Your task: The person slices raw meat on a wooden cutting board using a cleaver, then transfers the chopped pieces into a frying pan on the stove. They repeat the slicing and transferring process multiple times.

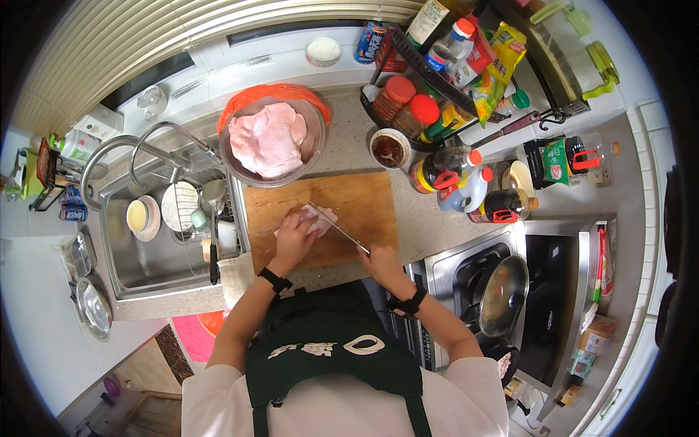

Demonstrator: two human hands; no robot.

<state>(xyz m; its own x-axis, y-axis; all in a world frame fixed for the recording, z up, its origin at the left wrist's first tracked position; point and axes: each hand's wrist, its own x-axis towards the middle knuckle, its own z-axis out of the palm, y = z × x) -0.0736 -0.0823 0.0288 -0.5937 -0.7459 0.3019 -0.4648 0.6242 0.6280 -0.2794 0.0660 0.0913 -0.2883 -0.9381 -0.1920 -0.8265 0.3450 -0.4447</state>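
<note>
A wooden cutting board [371, 205] lies on the counter before me, with a small piece of pale raw meat [326, 217] on it. My left hand [295, 236] holds that piece down on the board, its fingers partly covering it. My right hand [385, 266] grips the handle of a kitchen knife [343, 228]. The knife blade slants up and left across the meat, close to my left fingertips. Behind the board stands a metal bowl [315, 163] holding a large slab of raw, pinkish meat [267, 139]. The knife handle is mostly hidden in my fist.
Left of the board is a steel sink [158, 273] with dishes and a ladle [213, 229]. A small bowl of dark sauce [390, 148] and several bottles [443, 172] stand at the right. A gas stove with a lidded pan [503, 295] is at lower right.
</note>
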